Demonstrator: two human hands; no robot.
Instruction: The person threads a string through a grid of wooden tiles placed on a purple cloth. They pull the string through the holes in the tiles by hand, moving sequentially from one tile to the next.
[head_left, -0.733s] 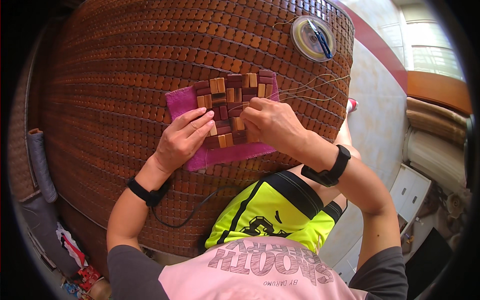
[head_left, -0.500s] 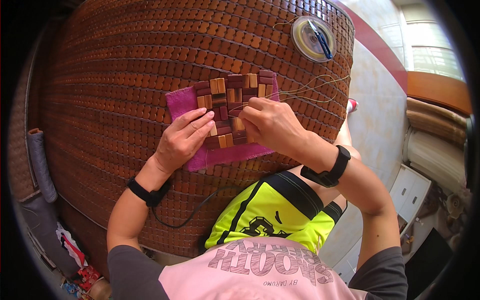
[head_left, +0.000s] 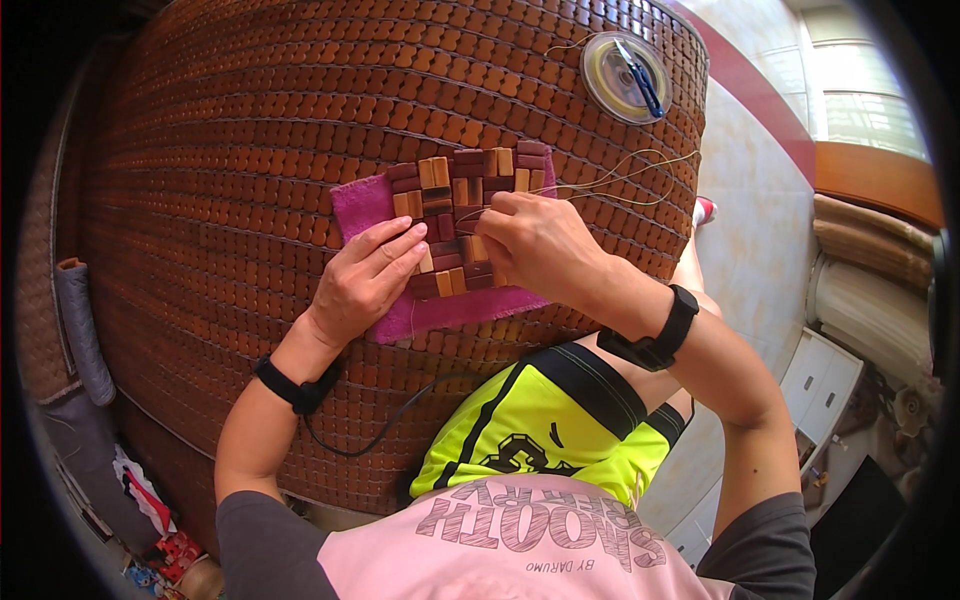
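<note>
A panel of small wooden blocks (head_left: pixel 435 172), dark red-brown and light tan, lies in pairs set crosswise on a magenta cloth (head_left: pixel 362 206). My left hand (head_left: pixel 365 275) rests on the panel's left side, fingers stretched out with the tips on the blocks. Over the right middle of the panel, my right hand (head_left: pixel 545 240) is closed in a pinch on a thin pale thread (head_left: pixel 625 200). The thread passes under that hand and loops out to the right; a short stretch shows left of the fingertips. My right fingers hide several blocks, and whether they hold a needle cannot be seen.
Everything lies on a brown mat of linked tiles (head_left: pixel 250 130). Far right, a round clear container (head_left: pixel 600 85) holds coiled line, with blue-handled snips (head_left: pixel 645 88) on top. A black cord (head_left: pixel 385 428) runs near my left wrist. The mat's edge drops to a pale tiled floor (head_left: pixel 745 190).
My right hand has shifted very slightly left, and the thread loops at the right have moved a little. The left hand and the panel keep their places.
</note>
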